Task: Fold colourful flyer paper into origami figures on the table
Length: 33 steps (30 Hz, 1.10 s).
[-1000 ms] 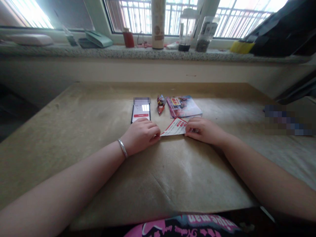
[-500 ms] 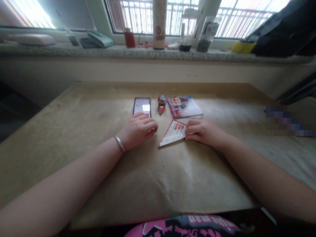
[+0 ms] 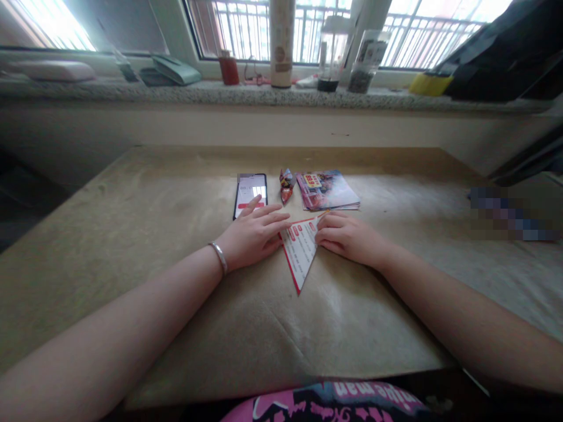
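Observation:
A folded white and red paper triangle (image 3: 301, 252) lies on the brown table (image 3: 132, 246), its tip pointing toward me. My left hand (image 3: 253, 234) rests flat with fingers stretched out, fingertips touching the triangle's upper left edge. My right hand (image 3: 347, 237) has its fingers curled and pressed on the triangle's upper right corner. Behind my left hand lies a phone (image 3: 250, 194) with a lit screen.
A small folded paper piece (image 3: 286, 184) and a stack of colourful leaflets (image 3: 327, 190) lie behind the hands. The window sill (image 3: 264, 94) carries a tall bottle (image 3: 282, 41), a red cup (image 3: 229, 68), jars and a green case (image 3: 173, 69).
The paper triangle has turned so its tip points toward me. My left hand opened and moved onto its left edge; my right hand shifted left with it.

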### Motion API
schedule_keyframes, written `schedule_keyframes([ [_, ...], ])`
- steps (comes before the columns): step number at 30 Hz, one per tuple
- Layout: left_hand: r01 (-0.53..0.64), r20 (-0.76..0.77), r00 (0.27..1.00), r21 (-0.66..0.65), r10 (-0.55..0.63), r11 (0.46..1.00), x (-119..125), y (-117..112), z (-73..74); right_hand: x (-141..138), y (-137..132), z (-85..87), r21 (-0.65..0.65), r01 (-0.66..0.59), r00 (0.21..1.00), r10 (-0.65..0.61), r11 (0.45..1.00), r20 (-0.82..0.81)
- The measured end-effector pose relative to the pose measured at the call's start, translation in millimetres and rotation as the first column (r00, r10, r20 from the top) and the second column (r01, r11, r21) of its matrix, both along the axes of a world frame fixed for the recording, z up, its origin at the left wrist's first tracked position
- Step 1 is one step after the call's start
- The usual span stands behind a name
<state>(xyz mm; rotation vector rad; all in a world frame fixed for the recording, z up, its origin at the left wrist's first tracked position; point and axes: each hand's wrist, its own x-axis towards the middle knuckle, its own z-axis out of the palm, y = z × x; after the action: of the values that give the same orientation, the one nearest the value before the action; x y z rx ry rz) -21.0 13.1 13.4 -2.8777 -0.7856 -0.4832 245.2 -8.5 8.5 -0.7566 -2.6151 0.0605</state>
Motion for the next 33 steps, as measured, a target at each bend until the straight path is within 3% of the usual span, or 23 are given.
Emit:
schedule_keyframes([
  [7,-0.001,-0.005,1.0,-0.052,0.001,0.999,-1.3,-1.9,2.2,5.8,2.1,-3.2,-0.08,-0.064,0.995,0.057,0.995,-0.086],
  [14,0.142,-0.085,0.984,-0.128,-0.153,0.982,-3.2,-4.1,7.5,5.9,-4.6,4.9,0.12,0.013,0.989,-0.03,0.993,0.145],
  [18,0.159,-0.083,0.981,-0.167,-0.174,0.973,-3.5,-4.1,6.2,6.2,-6.2,4.5,0.171,0.032,0.988,-0.057,0.985,0.145],
  [26,0.255,-0.029,0.965,-0.099,-0.259,0.962,-2.4,-1.1,8.7,6.6,-3.1,-0.6,0.072,0.006,0.997,-0.012,0.997,0.081],
  [30,0.303,-0.007,0.953,-0.073,-0.304,0.95,-2.0,-1.6,9.9,4.6,-1.0,-0.2,0.051,0.081,0.995,-0.084,0.995,0.06],
  [33,0.271,-0.008,0.963,0.002,-0.271,0.963,-0.6,-4.8,10.0,2.8,-2.1,1.0,-0.048,0.154,0.987,-0.156,0.987,-0.026],
])
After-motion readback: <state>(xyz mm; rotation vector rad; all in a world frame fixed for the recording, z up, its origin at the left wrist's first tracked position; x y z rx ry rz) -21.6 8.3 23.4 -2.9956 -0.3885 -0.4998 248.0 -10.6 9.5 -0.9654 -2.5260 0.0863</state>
